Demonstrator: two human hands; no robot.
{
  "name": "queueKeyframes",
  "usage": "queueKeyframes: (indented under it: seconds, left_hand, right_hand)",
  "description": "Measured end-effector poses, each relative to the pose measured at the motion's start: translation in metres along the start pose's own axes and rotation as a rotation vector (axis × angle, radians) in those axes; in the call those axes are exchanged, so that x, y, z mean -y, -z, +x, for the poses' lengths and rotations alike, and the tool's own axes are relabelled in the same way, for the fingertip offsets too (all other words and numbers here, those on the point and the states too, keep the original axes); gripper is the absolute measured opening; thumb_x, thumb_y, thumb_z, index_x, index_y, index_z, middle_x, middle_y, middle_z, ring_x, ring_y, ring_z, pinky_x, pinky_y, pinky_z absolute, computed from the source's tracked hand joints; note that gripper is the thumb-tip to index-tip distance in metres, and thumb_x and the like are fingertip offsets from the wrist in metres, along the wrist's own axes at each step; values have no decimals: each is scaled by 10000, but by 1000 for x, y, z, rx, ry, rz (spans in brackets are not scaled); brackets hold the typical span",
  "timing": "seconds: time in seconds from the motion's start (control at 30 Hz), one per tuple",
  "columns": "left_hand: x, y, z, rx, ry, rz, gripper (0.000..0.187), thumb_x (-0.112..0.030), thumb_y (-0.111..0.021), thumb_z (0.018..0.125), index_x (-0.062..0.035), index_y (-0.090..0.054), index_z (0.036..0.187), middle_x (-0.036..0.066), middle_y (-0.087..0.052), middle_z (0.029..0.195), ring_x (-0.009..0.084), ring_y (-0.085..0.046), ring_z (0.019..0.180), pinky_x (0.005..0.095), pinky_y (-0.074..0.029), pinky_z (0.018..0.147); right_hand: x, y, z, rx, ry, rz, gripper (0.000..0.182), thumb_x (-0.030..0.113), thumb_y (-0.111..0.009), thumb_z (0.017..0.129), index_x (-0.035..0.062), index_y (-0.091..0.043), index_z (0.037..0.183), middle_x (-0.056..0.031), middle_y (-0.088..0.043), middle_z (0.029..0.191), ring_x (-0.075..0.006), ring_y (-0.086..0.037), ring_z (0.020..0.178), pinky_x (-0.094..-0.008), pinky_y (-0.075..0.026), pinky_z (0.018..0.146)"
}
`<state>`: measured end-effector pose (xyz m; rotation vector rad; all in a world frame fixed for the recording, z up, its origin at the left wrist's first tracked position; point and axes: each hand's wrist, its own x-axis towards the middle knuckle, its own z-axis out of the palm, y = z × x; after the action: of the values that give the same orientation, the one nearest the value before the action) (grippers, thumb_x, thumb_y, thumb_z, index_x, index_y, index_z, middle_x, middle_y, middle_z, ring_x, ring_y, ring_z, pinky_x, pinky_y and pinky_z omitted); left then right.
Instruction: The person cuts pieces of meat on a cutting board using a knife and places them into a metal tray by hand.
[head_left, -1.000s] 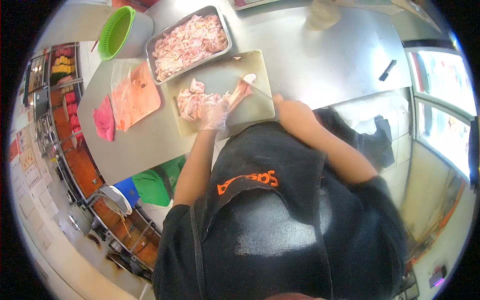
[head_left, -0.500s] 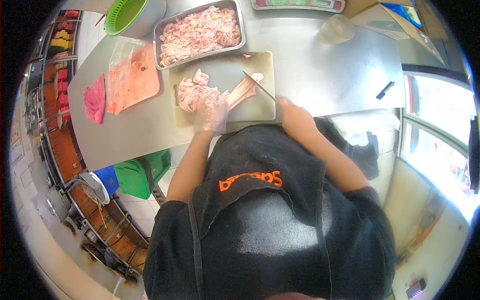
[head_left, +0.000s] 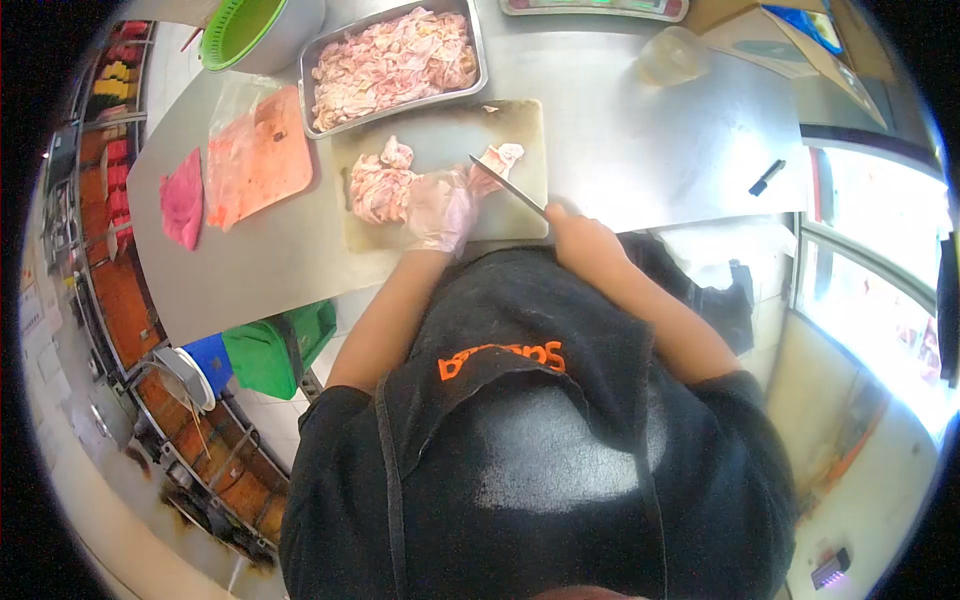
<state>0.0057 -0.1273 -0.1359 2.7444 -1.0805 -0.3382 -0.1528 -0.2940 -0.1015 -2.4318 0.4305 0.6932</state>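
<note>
My left hand [head_left: 443,211], in a clear plastic glove, is closed over one end of a strip of pale pink raw meat [head_left: 500,160] that looks like skin. Its fingertips are partly hidden in the folds. My bare right hand [head_left: 588,243] grips a knife [head_left: 512,188], whose blade lies slantwise across the strip just right of the glove. Under both is a worn, pale cutting board [head_left: 522,130]. Left of the glove, a crumpled heap of the same meat [head_left: 376,188] rests on the board.
Behind the board stands a metal tray [head_left: 482,60] full of similar meat. To the left lie a pink-red board [head_left: 285,160] with a plastic bag, and a pink cloth [head_left: 182,200]. A green-and-white basket [head_left: 235,35], a scale [head_left: 600,8], a clear container [head_left: 673,57] and a black marker [head_left: 767,177] are around.
My left hand has shifted right along the strip, closer to the knife. The blade has moved slightly left, and less of the strip shows between them.
</note>
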Motion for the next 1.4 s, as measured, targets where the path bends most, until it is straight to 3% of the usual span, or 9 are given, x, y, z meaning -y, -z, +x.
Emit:
queueKeyframes:
  seconds: [0.47, 0.77, 0.83, 0.87, 1.03, 1.1, 1.17, 1.23, 1.4]
  left_hand:
    - [0, -15, 10, 147, 15, -173, 307, -258, -519, 843, -33, -711, 761, 207, -687, 802, 370, -671, 746, 475, -522, 704]
    - [-5, -28, 1, 332, -263, 122, 311, -292, -528, 854, -50, -702, 771, 187, -684, 767, 353, -675, 734, 467, -522, 683]
    - [-20, -11, -14, 337, -195, -152, 305, -297, -539, 850, -41, -687, 777, 190, -683, 778, 348, -677, 746, 470, -521, 687]
    - [-23, 5, -21, 213, -460, 48, 154, -190, -564, 830, -109, -693, 809, 116, -690, 765, 262, -682, 706, 398, -531, 633]
    - [3, 25, -21, 101, -548, 250, 131, -147, -570, 842, -75, -678, 825, 112, -694, 848, 245, -654, 763, 360, -524, 675]
    - [5, 32, -23, 145, 36, -932, 146, -148, -585, 850, -55, -689, 893, 102, -691, 850, 228, -637, 733, 351, -518, 662]
    - [6, 26, -18, 146, 116, -869, 190, -181, -594, 894, -54, -677, 1008, 80, -691, 856, 190, -624, 707, 329, -499, 612]
    - [20, -7, -8, 341, 635, -1500, 286, -277, -519, 981, -55, -624, 1129, 88, -714, 924, 151, -629, 682, 279, -460, 562]
    - [37, -47, -6, 403, 755, -1502, 327, -337, -508, 983, -83, -593, 1171, 98, -699, 943, 173, -633, 648, 279, -446, 499]
  right_hand:
    - [9, -6, -3, 51, -50, -1, 208, 86, -419, 912, 68, -444, 1117, -236, -674, 851, -438, -669, 843, -554, -517, 729]
    - [36, -17, 48, 9, 53, 30, 225, 116, -418, 929, 40, -477, 1133, -230, -686, 917, -415, -678, 863, -532, -528, 725]
    - [41, -15, 58, -31, 85, 24, 216, 135, -407, 944, 33, -498, 1112, -232, -689, 930, -408, -683, 877, -529, -534, 730]
    - [42, -14, 60, -44, 89, 45, 215, 136, -408, 946, 27, -503, 1105, -237, -687, 939, -407, -682, 887, -528, -534, 738]
    - [22, -4, 52, -108, 97, 117, 213, 140, -404, 954, 27, -506, 1102, -247, -681, 951, -402, -679, 909, -526, -531, 754]
    - [19, 10, 35, -40, -53, 141, 201, 123, -414, 946, 34, -502, 1103, -257, -676, 949, -405, -676, 914, -528, -526, 762]
    - [16, 16, 28, -32, -94, 145, 217, 104, -413, 938, 40, -478, 1135, -258, -670, 946, -425, -664, 902, -526, -516, 768]
    - [13, 15, 23, -29, -134, 145, 244, 86, -411, 930, 47, -453, 1166, -258, -664, 942, -446, -651, 891, -525, -506, 774]
    - [15, -9, 12, 30, 49, 83, 222, 62, -442, 901, 35, -454, 1121, -257, -664, 890, -444, -652, 885, -537, -505, 753]
